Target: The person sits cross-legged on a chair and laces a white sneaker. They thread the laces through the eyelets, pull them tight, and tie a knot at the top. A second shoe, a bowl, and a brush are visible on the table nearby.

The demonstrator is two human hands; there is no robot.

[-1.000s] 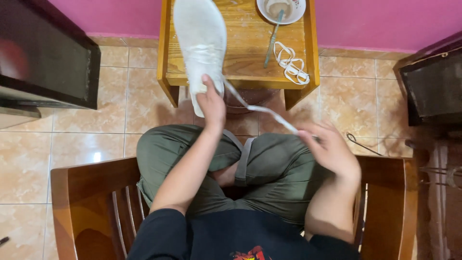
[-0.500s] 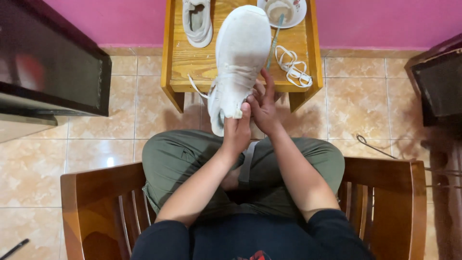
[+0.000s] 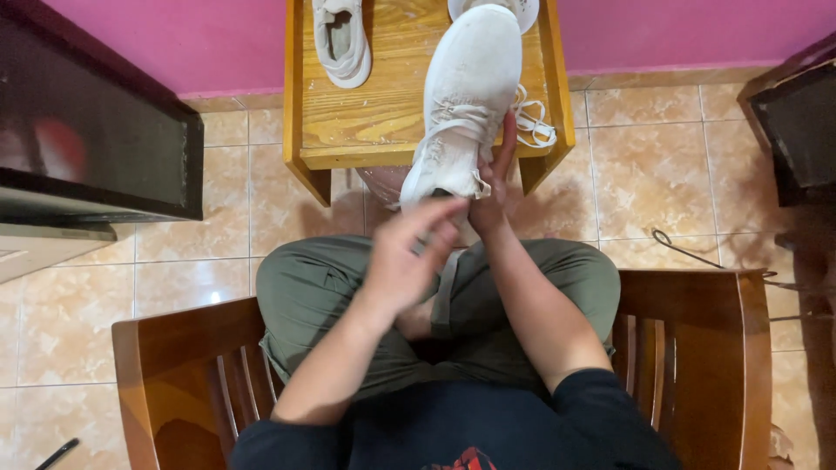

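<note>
I count two white shoes. One white sneaker (image 3: pixel 466 96) is held up over the near edge of the small wooden worktop (image 3: pixel 383 122), toe pointing far, heel toward me. The second shoe (image 3: pixel 341 39) lies at the far left of that worktop, opening upward, well apart from the first. One loose white lace (image 3: pixel 533 122) is coiled on the worktop just right of the held sneaker, and one white dish (image 3: pixel 521 10) shows at the far edge, partly hidden behind the toe.

My right hand (image 3: pixel 495 178) has its grip closed along the right side of the sneaker near the heel, fingers running up the upper. My left hand (image 3: pixel 405 257) is at the heel opening, fingers half curled and blurred; they touch or nearly touch the heel, but I cannot tell whether that grip actually holds anything.

I sit cross-legged in olive trousers (image 3: pixel 322 287) on one wooden chair (image 3: pixel 178 365), whose arms frame both sides of my lap. The floor (image 3: pixel 653 165) is glossy beige tile, and a single dark cable (image 3: pixel 688 252) trails across it on the right. The far wall (image 3: pixel 209 39) is pink. A dark cabinet (image 3: pixel 87 148) stands at the left and another dark piece of furniture (image 3: pixel 797 122) at the right.
</note>
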